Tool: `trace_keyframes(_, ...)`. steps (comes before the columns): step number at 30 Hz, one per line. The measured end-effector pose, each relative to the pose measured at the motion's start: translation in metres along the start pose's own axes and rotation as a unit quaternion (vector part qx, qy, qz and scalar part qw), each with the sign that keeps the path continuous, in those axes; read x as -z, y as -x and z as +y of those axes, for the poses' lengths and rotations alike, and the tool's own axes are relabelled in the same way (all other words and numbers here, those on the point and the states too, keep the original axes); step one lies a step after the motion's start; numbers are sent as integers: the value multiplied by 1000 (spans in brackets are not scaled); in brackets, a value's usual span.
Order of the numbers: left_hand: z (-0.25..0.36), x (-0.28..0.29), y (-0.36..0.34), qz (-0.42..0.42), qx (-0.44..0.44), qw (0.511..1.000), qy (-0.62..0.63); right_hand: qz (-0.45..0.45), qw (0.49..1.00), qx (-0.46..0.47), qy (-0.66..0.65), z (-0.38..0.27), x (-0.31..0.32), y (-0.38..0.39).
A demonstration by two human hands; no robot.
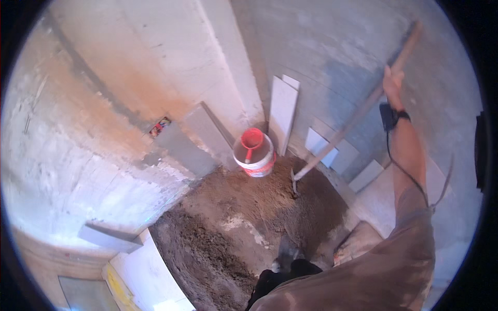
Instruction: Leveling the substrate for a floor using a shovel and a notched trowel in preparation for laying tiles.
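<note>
centrally, the hoe (357, 113) slants across the work area, with its wooden handle rising to the upper right. the metal hoe head (294, 181) is at the surface of the brown soil (249, 199), to the right of the bucket. the right hand (393, 84) is on the upper part of the handle, with its fingers closed around the wood. the left hand is out of view; the state of its fingers cannot be told. a black device (387, 116) with a cable is strapped to the right wrist.

the white and red bucket (261, 168) stands on the soil near the corner. a red dipper (252, 137) sits in its mouth. just beyond, a tall white tile (282, 111) leans in the corner. further out, smaller tiles (322, 147) stand along the right wall (332, 41). a white board (150, 272) lies at the lower left.
</note>
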State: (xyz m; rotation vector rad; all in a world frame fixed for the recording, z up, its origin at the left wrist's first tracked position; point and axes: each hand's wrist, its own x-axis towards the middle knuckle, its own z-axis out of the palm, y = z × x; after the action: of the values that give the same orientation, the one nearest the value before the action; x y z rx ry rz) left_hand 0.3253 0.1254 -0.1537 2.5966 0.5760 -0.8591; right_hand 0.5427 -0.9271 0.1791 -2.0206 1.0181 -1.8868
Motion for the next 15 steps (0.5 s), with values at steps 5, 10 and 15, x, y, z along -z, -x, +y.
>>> trace_keyframes(5,-5,-70,43,-49,100,979,170,-143,979,-143,36,65,-33,30)
trace_keyframes(10,-4,-156,-6,-95,-54,970,216,-176,926,196,271,166,-19,65)
trace_keyframes(15,-41,-133,-79,-69,-165,984,-24,-673,704,128,189,210,127,472)
